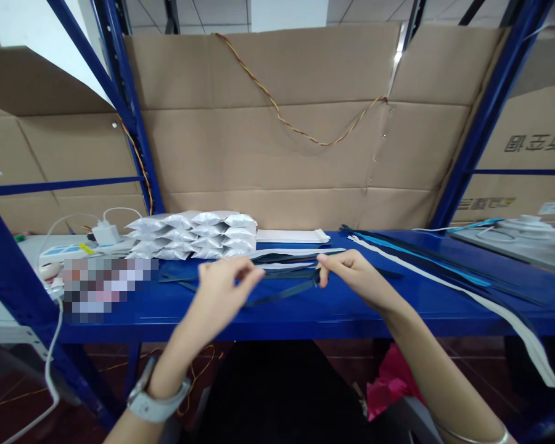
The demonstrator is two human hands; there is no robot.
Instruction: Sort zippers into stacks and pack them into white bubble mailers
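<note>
My left hand (224,285) is over the blue shelf top (176,308) with its fingers curled and the thumb close to the index finger. Whatever it may hold is too small or hidden to make out. A narrow dark strip (289,291), resembling zipper tape, runs from beside it to my right hand (351,274). There the thumb and fingers are closed on the strip's end, around a small dark piece. Behind both hands lie more dark and white strips (300,251), stretched lengthwise across the shelf.
Silvery-white packets (194,235) are stacked at the back left, next to a white flat package (291,236). A power strip (65,251) with a charger (105,233) is further left. Long white strips (481,299) overhang the front right edge. Blue posts (490,117) frame the sides.
</note>
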